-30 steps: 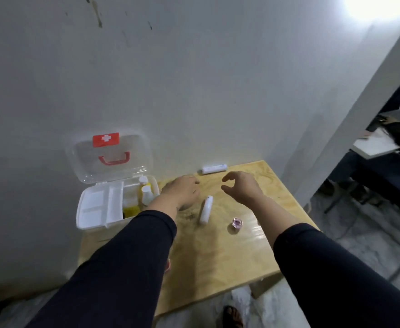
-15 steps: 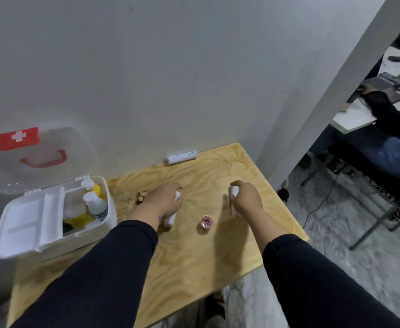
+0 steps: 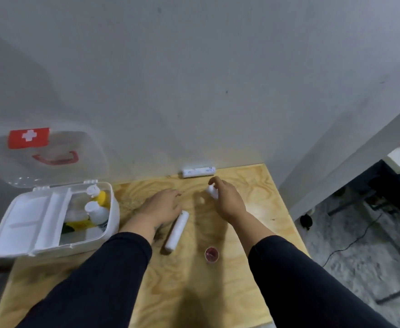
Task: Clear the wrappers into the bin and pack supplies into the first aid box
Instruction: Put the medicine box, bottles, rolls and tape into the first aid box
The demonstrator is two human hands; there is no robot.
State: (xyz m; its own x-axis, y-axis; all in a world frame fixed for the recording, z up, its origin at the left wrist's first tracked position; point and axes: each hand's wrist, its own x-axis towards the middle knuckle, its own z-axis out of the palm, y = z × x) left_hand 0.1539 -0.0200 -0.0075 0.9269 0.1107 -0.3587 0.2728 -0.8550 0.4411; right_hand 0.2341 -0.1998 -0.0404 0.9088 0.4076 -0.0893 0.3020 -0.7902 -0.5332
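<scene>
Nearest me: small round red-lidded jar (image 3: 211, 254) on pale plywood table (image 3: 194, 292). Next, white cylindrical roll (image 3: 177, 232) lying flat just beside my left hand (image 3: 162, 208); left fingers straight, flat over table, holding nothing. My right hand (image 3: 227, 199) grips second white roll (image 3: 212, 192). Left side: white first aid box (image 3: 52, 218), clear lid up, bottles inside. Farthest: white tube (image 3: 198, 172) against grey wall (image 3: 194, 79).

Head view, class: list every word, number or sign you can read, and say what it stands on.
White cross sign, no words: on the red label of the clear plastic first aid box lid.
Dark print, too blurred to read: on the white tube by the wall.
Nothing else readable.
</scene>
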